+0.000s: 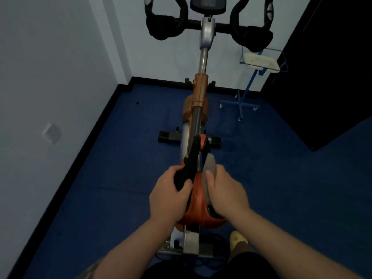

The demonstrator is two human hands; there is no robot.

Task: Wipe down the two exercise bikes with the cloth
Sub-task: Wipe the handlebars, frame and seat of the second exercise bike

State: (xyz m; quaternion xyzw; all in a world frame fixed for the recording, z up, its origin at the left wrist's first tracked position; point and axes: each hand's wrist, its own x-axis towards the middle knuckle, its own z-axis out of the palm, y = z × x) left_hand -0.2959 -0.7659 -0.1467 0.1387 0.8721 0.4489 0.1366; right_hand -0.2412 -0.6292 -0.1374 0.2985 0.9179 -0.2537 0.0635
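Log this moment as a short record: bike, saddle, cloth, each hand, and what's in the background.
bike: one exercise bike in view, black handlebars at top
saddle: orange saddle, between both hands
cloth: grey cloth, on the saddle's right side
left hand: left hand grips the saddle's black left edge
right hand: right hand holds the cloth
background: blue stand, blue floor

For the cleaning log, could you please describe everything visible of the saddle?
The saddle is orange with black side panels, leathery-looking, narrow nose pointing away toward the handlebars. It sits level on the bike's post. The left hand grips its black left edge; the right hand presses a grey cloth along its right side.
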